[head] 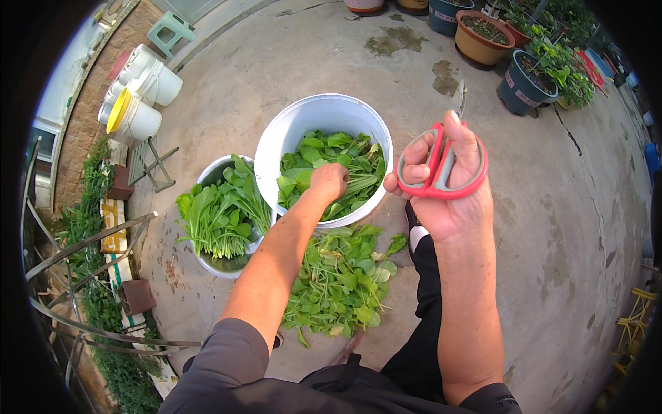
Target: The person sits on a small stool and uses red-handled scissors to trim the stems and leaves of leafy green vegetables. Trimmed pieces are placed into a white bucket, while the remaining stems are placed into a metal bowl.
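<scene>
My right hand (460, 202) holds a pair of red-handled scissors (437, 189) with grey-lined loops, fingers through the loops and blades pointing away from me. My left hand (330, 182) reaches down into a large white plastic bucket (274, 134), curled against the leafy greens (362, 155) inside. Its fingertips are hidden, so whether it grips any stems does not show. Left of the bucket, a metal pot (220, 266) holds bunched greens (222, 217) with their pale stem ends towards me. Loose leaves and stems (341, 282), some yellowed, lie heaped on the concrete between bucket and body.
A folding stool (152, 164), white buckets (155, 80) and a green plastic stool (170, 33) stand to the left. Bent metal tubing (93, 248) juts in at lower left. Potted plants (527, 83) line the upper right. My shoe (412, 220) is beside the leaf heap.
</scene>
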Tool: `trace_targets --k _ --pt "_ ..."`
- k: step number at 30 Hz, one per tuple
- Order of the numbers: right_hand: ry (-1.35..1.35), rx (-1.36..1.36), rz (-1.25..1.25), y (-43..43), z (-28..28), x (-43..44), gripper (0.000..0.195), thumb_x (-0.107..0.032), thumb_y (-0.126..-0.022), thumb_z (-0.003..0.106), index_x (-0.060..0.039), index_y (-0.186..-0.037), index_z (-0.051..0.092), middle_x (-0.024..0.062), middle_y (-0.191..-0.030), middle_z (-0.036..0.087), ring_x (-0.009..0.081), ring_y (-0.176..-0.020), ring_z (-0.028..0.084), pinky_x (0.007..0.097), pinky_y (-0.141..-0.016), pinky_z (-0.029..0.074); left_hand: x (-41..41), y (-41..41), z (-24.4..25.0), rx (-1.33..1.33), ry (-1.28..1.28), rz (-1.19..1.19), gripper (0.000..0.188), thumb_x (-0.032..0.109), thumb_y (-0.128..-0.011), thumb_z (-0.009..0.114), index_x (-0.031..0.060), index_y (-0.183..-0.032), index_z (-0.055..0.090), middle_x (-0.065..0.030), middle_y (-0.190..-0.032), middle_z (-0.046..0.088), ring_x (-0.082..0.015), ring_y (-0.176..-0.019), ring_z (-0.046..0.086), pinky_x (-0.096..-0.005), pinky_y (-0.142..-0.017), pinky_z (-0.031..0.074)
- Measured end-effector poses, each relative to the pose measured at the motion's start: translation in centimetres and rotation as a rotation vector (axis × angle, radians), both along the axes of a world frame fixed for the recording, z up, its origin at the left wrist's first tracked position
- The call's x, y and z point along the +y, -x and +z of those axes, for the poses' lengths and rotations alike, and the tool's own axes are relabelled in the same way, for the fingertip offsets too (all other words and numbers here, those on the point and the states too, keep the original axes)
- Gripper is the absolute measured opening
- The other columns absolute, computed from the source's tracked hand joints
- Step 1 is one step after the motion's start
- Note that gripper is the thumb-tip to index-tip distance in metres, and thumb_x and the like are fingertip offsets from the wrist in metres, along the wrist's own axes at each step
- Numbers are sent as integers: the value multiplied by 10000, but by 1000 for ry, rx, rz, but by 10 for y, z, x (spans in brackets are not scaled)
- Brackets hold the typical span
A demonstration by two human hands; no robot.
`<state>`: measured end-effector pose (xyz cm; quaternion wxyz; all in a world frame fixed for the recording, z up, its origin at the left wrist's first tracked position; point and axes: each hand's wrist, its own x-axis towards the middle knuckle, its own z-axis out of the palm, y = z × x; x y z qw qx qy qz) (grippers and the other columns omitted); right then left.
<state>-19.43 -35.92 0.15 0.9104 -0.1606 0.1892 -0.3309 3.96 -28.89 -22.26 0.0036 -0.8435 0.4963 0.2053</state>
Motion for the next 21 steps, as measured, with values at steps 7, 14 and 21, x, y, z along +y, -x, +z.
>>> trace_targets --k 7,14,21 --pt "3 27 6 -1 4 2 374 -430 -1013 580 -118 -828 672 83 -717 684 182 -512 596 517 -643 538 -3 8 3 -122 87 -308 220 286 -872 611 200 -1013 756 -132 -1040 688 -362 -1045 634 -482 -886 514" --pt "9 42 26 -4 5 8 442 -443 -1021 563 -84 -792 684 69 -693 671 176 -515 592 500 -642 533 -25 28 8 -109 -68 -360 240 162 -831 650 135 -1039 766 -132 -1107 701 -334 -1103 643 -471 -945 492" --pt "-3 22 33 -4 5 6 425 -434 -1019 569 -92 -803 700 68 -694 672 176 -526 604 501 -651 548 -28 23 2 -58 27 -146 240 216 -820 636 112 -1003 751 -156 -982 727 -369 -961 688 -479 -842 526"
